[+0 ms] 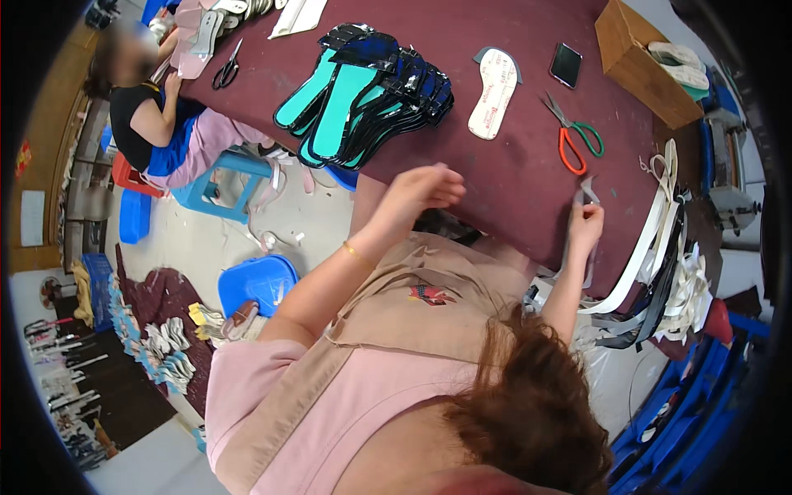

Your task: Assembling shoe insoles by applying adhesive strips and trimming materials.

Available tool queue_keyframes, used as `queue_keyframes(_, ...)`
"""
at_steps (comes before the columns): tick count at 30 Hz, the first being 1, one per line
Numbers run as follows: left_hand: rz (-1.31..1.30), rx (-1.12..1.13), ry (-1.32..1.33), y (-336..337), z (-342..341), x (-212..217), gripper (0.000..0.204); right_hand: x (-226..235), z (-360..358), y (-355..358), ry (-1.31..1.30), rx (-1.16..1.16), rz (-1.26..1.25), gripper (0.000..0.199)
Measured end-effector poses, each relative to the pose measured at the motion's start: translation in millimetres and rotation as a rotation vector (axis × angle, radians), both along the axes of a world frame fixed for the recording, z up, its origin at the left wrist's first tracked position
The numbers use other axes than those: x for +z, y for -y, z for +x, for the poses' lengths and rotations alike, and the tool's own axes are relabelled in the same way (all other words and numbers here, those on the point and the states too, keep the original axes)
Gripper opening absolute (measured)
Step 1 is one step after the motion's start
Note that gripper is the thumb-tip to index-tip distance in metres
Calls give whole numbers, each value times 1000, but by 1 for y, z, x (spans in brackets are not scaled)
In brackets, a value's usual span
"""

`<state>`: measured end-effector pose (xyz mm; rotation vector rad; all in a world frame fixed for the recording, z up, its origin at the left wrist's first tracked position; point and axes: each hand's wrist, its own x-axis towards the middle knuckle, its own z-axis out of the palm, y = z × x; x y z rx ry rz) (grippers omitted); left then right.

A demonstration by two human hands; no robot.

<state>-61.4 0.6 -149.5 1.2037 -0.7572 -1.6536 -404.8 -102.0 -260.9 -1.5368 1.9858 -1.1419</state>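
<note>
My right hand (585,224) pinches a thin grey strip (589,190) at the table's near right edge. One end of the strip stands up past the fingertips, and more of it seems to hang below the hand. Over the near edge hovers my left hand (427,188), its fingers loosely stretched and nothing visible in them. Beyond it lies a stack of shoe-sole pieces (337,115), turquoise with shiny black edges and black straps. A pale printed insole (493,95) with a grey edge piece rests farther right. Scissors (569,136) with red and green handles lie partly open just beyond my right hand.
A phone (566,65) and a wooden box (648,70) of insoles are at the far right of the maroon table (516,194). White strips (648,239) drape over its right edge. Another person (148,115) sits at left near black scissors (226,73). A blue basin (257,282) stands on the floor.
</note>
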Motion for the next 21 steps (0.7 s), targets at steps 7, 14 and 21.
queue_keyframes(7, -21, 10, -225, 30, -52, 2, 41, 81, 151, -75, 915, 588, 97, 15)
queue_keyframes(14, -346, 122, 222, 25, -28, 5, 28, 125, 180, -59, 1325, 555, 333, 17)
queue_keyframes(21, -379, 806, -118, 7, 45, 31, 19, 122, 86, -64, 1865, 749, 262, 7)
